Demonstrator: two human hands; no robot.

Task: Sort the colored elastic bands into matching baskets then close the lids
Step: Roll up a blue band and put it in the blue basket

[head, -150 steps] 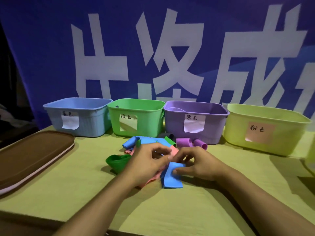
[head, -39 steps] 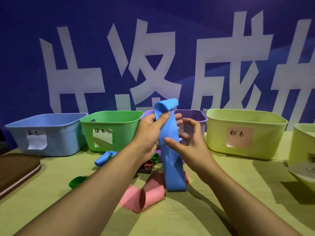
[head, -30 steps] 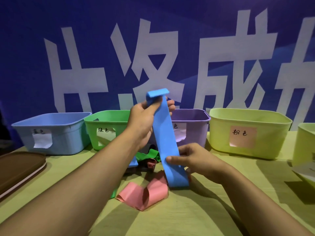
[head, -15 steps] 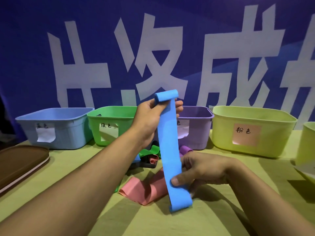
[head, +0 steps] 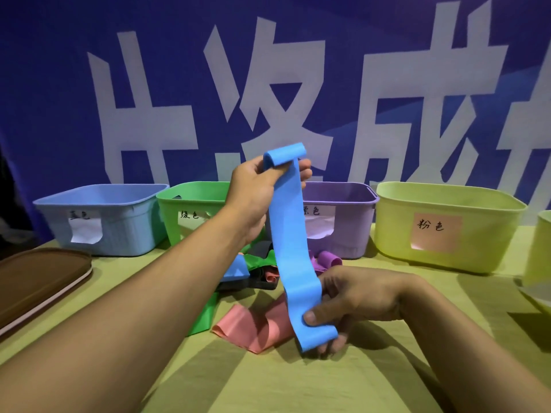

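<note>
A long blue elastic band [head: 290,242] is stretched upright between my hands. My left hand [head: 256,189] grips its curled top end, raised in front of the green basket [head: 190,204]. My right hand [head: 351,296] pinches its lower end just above the table. Behind it lie a pink band [head: 256,326], green bands [head: 256,260], a purple rolled band [head: 328,259], a black band [head: 262,247] and another blue band [head: 237,271]. A blue basket [head: 101,219], a purple basket [head: 343,222] and a yellow-green basket [head: 444,228] with a pink label stand in a row at the back.
A brown lid [head: 38,281] lies at the table's left edge. Another pale green container [head: 539,260] sits at the far right, partly cut off. A blue banner with large white characters hangs behind the baskets. The table [head: 298,383] is yellow-green.
The blue band has been lifted from the pile and drawn out long. My right hand slid down to its lower end while my left hand stayed high with the top.
</note>
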